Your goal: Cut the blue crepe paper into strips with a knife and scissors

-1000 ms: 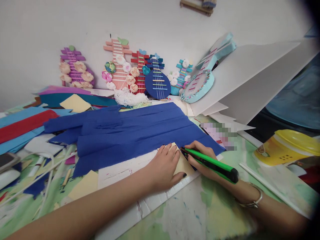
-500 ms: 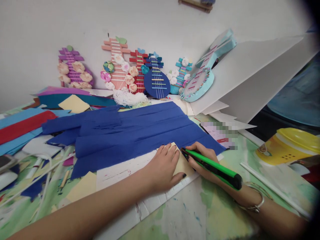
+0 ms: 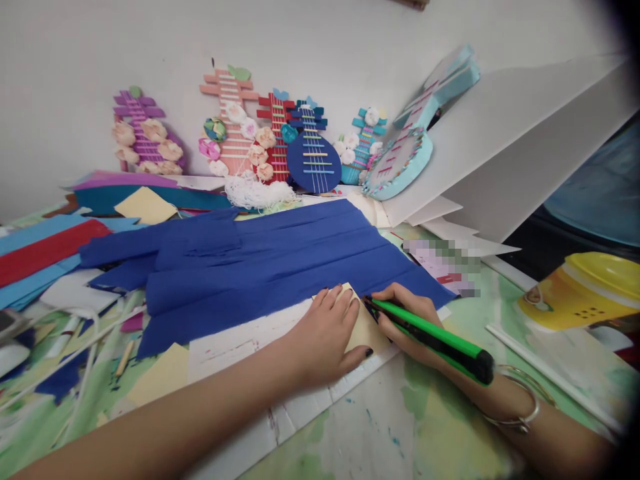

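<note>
My left hand lies flat with fingers spread, pressing a pale yellow card onto a white board. My right hand is closed around a green and black utility knife. The knife's front end is at the upper right edge of the card, close to my left fingertips; its blade is too small to make out. Blue crepe paper spreads behind both hands and reaches under the far edge of my right hand.
Decorated paper instruments lean against the wall. Folded white sheets stand at the right, beyond a yellow-lidded cup and a white stick. Red and light blue paper, cables and scraps lie at the left.
The view has shifted slightly. Both hands keep nearly the same place on the card, and the rear end of the knife sits a little farther right.
</note>
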`<state>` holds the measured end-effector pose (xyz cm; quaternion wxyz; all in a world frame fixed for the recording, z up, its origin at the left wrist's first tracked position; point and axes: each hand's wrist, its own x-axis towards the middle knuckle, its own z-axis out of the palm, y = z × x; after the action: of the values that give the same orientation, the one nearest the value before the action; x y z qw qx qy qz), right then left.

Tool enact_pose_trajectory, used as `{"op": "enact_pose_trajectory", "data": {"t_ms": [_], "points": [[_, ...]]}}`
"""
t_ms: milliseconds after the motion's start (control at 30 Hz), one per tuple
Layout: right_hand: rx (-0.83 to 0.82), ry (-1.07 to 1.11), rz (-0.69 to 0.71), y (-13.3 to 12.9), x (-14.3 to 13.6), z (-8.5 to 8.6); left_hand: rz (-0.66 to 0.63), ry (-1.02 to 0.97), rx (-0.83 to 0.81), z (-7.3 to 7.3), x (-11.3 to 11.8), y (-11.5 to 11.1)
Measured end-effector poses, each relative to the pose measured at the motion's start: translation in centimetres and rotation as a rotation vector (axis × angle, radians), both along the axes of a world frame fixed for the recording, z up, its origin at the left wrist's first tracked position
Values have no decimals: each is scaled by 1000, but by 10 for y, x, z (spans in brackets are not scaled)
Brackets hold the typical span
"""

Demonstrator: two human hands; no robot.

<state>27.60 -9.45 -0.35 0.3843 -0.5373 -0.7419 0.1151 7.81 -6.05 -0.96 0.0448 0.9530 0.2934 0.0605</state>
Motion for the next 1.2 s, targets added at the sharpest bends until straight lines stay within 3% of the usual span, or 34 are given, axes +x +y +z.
{"op": "enact_pose_trajectory", "data": {"t_ms": [533, 1200], "points": [[15, -14, 49, -1, 0, 5, -1, 7, 9, 0, 0, 0], [-9, 3, -1, -6, 0, 11, -1, -17, 2, -1, 0, 0]]}}
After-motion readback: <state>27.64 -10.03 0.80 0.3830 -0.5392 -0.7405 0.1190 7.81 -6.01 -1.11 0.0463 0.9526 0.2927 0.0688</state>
